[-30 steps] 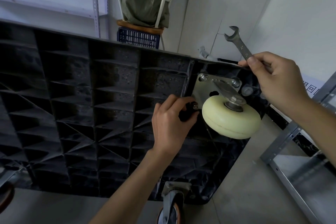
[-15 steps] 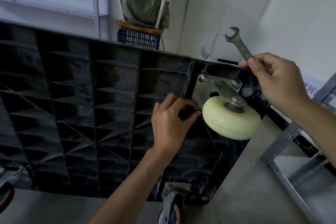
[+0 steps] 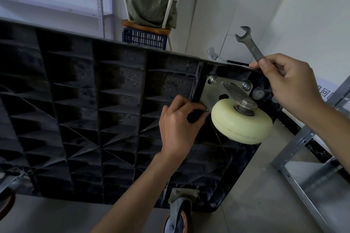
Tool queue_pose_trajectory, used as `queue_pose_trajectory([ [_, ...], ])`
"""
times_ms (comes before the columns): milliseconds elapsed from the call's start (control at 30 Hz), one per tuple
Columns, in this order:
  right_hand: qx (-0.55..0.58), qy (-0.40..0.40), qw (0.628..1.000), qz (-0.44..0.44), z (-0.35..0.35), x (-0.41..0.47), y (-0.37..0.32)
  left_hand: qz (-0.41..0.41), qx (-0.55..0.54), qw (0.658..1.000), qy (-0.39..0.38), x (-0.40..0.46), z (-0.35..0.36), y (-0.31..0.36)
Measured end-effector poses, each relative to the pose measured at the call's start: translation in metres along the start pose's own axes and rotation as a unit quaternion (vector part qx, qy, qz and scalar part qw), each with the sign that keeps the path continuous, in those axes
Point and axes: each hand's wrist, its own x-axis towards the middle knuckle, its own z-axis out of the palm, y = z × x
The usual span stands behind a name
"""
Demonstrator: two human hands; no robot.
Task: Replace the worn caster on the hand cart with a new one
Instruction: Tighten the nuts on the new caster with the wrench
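- Head view: hand cart (image 3: 79, 111) tipped up, ribbed underside filling the left and centre.
- Cream caster (image 3: 241, 122) on its plate, right of centre.
- Left hand (image 3: 179, 125) pinches a bolt (image 3: 205, 108) at the plate's lower-left corner.
- Right hand (image 3: 289, 83), upper right, grips a wrench (image 3: 250, 45).

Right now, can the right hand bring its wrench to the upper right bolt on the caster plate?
Probably yes: the right hand holds the wrench just above that bolt, and nothing lies between them.
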Motion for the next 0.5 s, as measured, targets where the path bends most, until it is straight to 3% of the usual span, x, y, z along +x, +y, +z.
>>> queue_pose_trajectory([
  [500,-0.007,0.001,1.0,0.007,-0.0003,0.0005,0.0001,0.004,-0.019,1.0,-0.004,-0.003,0.0024,-0.0001],
])
